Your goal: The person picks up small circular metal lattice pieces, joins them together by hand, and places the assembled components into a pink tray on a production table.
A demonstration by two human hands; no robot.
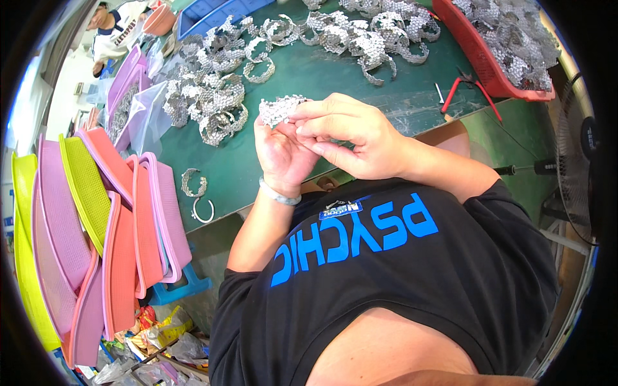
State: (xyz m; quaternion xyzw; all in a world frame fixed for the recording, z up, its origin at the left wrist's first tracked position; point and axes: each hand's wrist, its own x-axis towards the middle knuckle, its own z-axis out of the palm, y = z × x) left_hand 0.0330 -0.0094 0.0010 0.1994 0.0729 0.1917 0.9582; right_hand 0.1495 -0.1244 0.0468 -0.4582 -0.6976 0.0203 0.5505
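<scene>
A silver, open-ended cuff bracelet with a scaly, honeycomb-like surface (pixel 278 110) is held up above the near edge of the green table (pixel 270 164). My left hand (pixel 281 154), palm turned up, grips it from below and behind, its fingers mostly hidden by the metal. Thumb and fingers of my right hand (pixel 354 132) close together at the bracelet's right side; whether something small is pinched there cannot be made out. Similar cuffs lie heaped beyond my left hand (pixel 215 96) and farther back in another pile (pixel 367 32). Two thin open rings (pixel 203 210) rest near the table's left edge.
At the right, a red basket (pixel 473 51) holds more silver pieces, with red-handled pliers (pixel 454 93) beside it. Stacked coloured baskets (pixel 119 257) crowd the left. A blue crate (pixel 206 16) stands at the back, a fan (pixel 576 154) at the far right. Another person (pixel 119 29) is upper left.
</scene>
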